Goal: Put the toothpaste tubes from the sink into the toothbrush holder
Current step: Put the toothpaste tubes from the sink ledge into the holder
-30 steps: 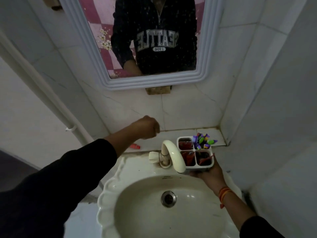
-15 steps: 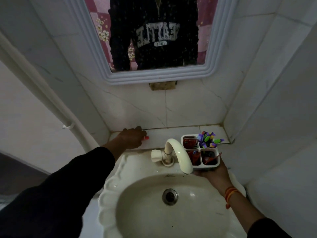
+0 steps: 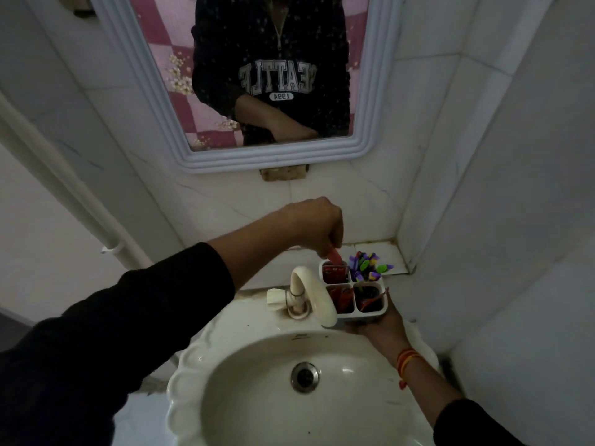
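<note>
My right hand (image 3: 380, 323) holds a white four-compartment toothbrush holder (image 3: 370, 313) from below, at the right side of the sink rim. Above its back-left compartment, my left hand (image 3: 318, 226) pinches a small red toothpaste tube (image 3: 335, 256) whose lower end dips into that compartment. Red tubes show in the two left compartments. Colourful toothbrush heads (image 3: 370, 267) fill the back-right one, and the front-right one holds dark items with a red handle.
A cream sink (image 3: 225, 375) with a metal drain (image 3: 305, 377) lies below. The curved tap (image 3: 309, 291) stands just left of the holder. A tiled ledge (image 3: 380, 252) runs behind, walls close in on the right, and a mirror (image 3: 257, 75) hangs above.
My left hand picked the red tube up from the ledge on the left, rose, and moved right over the holder. My right hand kept the holder in place.
</note>
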Demonstrator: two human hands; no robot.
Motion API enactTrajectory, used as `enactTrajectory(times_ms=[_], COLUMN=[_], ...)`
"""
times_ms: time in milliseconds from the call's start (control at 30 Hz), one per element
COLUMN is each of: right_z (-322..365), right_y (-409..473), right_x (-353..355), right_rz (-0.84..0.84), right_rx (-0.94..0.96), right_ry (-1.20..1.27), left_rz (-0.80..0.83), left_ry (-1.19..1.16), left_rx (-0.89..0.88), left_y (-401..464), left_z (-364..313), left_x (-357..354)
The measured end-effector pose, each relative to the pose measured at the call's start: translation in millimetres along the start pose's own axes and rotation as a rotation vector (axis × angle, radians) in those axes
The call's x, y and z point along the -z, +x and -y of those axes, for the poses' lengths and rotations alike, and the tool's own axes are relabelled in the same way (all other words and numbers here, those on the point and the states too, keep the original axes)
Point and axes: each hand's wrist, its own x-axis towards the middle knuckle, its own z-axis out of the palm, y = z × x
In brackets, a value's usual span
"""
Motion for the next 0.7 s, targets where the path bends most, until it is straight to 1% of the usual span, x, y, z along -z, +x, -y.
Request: enactTrajectory(times_ms=[67,100,167,233,267,333,367,400,433,500,567,633,700], right_z=[0.1,0.7,-0.4,-1.4,0.1,1.0,-2.4,-8.6,-9.8,-8.1,2.8,22.7,48.1], right_y=[-0.1,-1.0,-2.7,-5.9,-6.9,-6.3,-9.5,-11.8,-15.3,-16.0,-15.6,-8.9,-0.9], right_x=[-1.2,-0.6,-0.7,2.1,4.8,10.2,12.9,16.0,16.8,17.9,17.6,15.2,5.6], right_rz=[-0.001,-0.004,0.026,0.03,-0.006,0.007,0.002,0.015,0.02,0.026,0.0,-0.042,-0.065], right_rx=[0.024,0.008,0.036,0.078,0.075,0.075,0.229,0.329,0.445,0.597,0.672,0.725,0.715], right_ry=[0.043,0.073,0.049,-0.071,-0.132,-0.14,-0.308,-0.413,-0.527,-0.716,-0.873,-0.926,-0.969], left_rz=[0.048,0.06,0.043,0.019,0.026,0.129,0.206,0.263,0.278,0.22,0.139,0.029,-0.063], left_ry=[-0.011,-0.053,-0.267,-0.506,-0.536,-0.515,-0.537,-0.597,-0.657,-0.731,-0.777,-0.85,-0.972], left_rx=[-0.021,-0.028,0.003,0.142,0.218,0.341,0.387,0.419,0.441,0.458,0.464,0.484,0.522], left_y=[8.8,11.7,12.8,14.4,16.6,20.6,22.0,22.8,25.2,30.3,36.6,46.8,59.6], left_z=[-7.8,-9.2,-9.4,-4.0,0.0,7.8,8.6,8.0,6.9,4.0,1.4,1.3,2.0], left_x=[-6.1,-8.3,-9.9,-14.8,-18.7,-31.5,-39.3,-46.7,-53.3,-59.8,-56.3,-47.9,-42.8])
